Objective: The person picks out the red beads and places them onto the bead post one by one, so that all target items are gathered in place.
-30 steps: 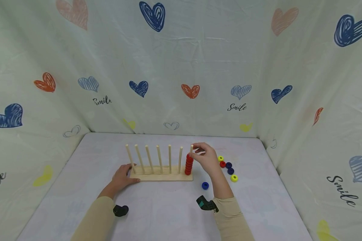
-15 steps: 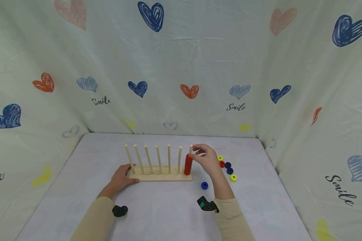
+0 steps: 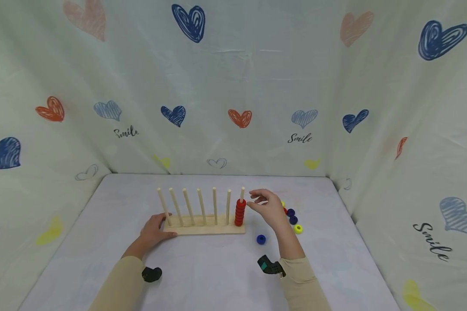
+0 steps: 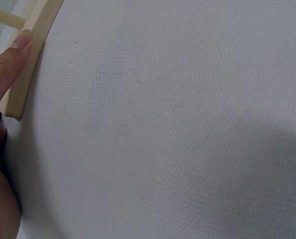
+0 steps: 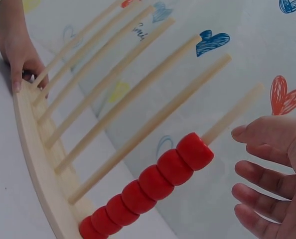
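Observation:
A wooden peg stand (image 3: 206, 231) with a row of several upright pegs rests on the table. My left hand (image 3: 153, 231) grips its left end, thumb (image 4: 21, 42) over the front edge of the base and the other fingers behind. A stack of red beads (image 3: 239, 214) fills most of the rightmost peg, whose bare tip (image 5: 237, 110) sticks out above the top bead. The other pegs carry no beads. Just right of that peg is my right hand (image 3: 271, 210), holding nothing, its fingers (image 5: 262, 177) loosely bent and apart from the beads.
A blue bead (image 3: 261, 239) lies in front of the stand's right end. Farther right are dark blue beads (image 3: 293, 220), a yellow bead (image 3: 298, 229), and a red one (image 3: 285, 211) partly hidden by the right hand. A heart-printed curtain (image 3: 233, 86) surrounds the table's back and sides.
My right hand has let go at the top of the red stack and drawn back slightly to the right of the peg. The left hand keeps its hold on the stand.

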`<control>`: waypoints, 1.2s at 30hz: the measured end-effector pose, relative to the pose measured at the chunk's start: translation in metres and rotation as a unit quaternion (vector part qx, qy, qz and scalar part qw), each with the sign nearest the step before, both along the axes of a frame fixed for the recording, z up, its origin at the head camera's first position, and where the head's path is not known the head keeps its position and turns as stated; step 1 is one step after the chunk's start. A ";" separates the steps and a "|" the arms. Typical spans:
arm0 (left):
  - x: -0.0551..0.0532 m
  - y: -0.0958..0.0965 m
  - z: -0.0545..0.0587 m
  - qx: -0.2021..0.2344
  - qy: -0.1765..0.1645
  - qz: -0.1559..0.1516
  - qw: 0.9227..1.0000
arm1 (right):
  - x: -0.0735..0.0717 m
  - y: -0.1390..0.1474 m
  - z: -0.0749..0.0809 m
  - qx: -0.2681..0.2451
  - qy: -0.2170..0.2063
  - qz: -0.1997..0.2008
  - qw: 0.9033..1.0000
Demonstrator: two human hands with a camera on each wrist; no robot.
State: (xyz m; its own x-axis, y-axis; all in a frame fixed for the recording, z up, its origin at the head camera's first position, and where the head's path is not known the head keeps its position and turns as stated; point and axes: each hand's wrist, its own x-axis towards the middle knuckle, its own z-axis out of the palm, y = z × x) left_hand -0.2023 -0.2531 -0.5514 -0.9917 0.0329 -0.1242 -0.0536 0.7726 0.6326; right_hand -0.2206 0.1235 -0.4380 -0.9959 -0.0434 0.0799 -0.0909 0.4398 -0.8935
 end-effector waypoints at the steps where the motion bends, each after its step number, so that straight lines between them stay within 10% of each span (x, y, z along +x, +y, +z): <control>1: 0.000 0.000 0.000 0.000 0.001 -0.001 1.000 | 0.000 0.001 -0.001 0.003 0.001 0.000 1.000; 36: 0.000 -0.001 -0.003 -0.001 -0.008 0.002 1.000 | -0.001 0.044 -0.023 0.067 -0.016 -0.013 0.998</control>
State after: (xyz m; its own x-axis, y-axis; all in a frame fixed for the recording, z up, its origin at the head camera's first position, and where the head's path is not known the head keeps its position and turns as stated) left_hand -0.2019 -0.2542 -0.5543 -0.9898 0.0286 -0.1397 -0.0666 0.7740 0.6297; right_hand -0.2216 0.1676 -0.4614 -0.9987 -0.0252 0.0442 -0.0507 0.5570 -0.8289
